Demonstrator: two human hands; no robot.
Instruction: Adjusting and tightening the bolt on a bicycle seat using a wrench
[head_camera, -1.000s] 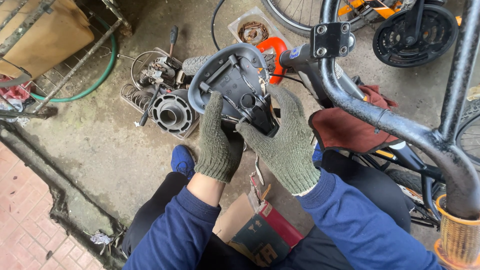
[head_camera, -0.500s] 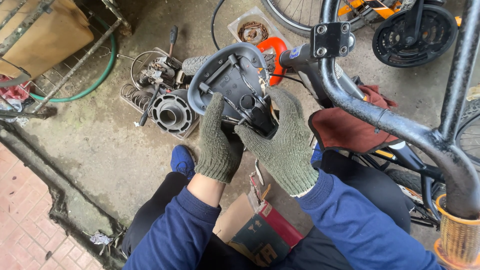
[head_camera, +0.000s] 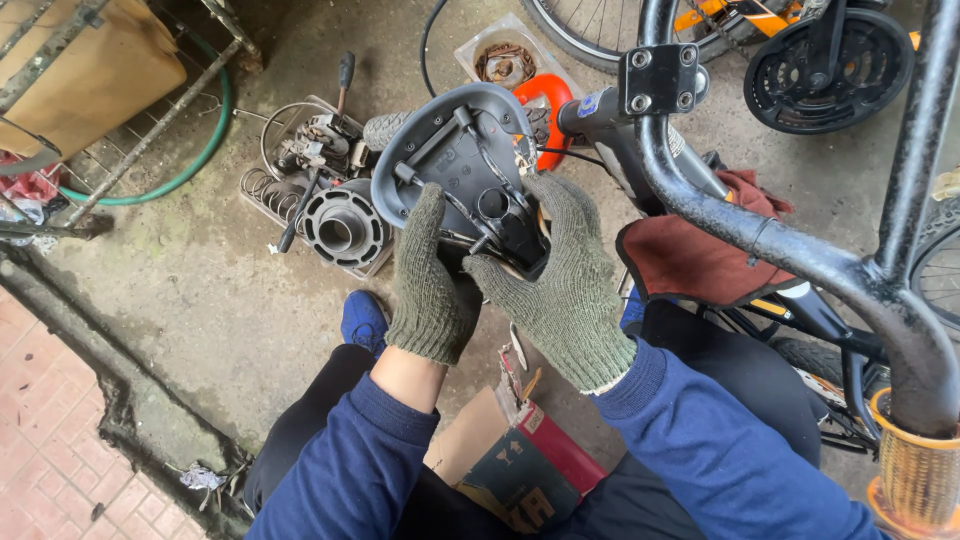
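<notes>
Upturned grey bicycle saddle (head_camera: 450, 150): held centre, underside up. Left hand (head_camera: 430, 285), gloved, clasps near edge; right hand (head_camera: 565, 290), gloved, clamps black rail clamp (head_camera: 510, 225). Black bike frame (head_camera: 760, 235) right.

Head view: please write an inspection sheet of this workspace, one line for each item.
Surface: stained concrete floor.
Job's things: upturned bicycle saddle, its rails and clamp facing up.
Clutter: tray of metal parts, cardboard box, red rag.
Grippers: gloved left hand and right hand both grip the saddle.
Cables: green hose; thin black cable.
Surroundings: black bicycle frame, brick paving.
</notes>
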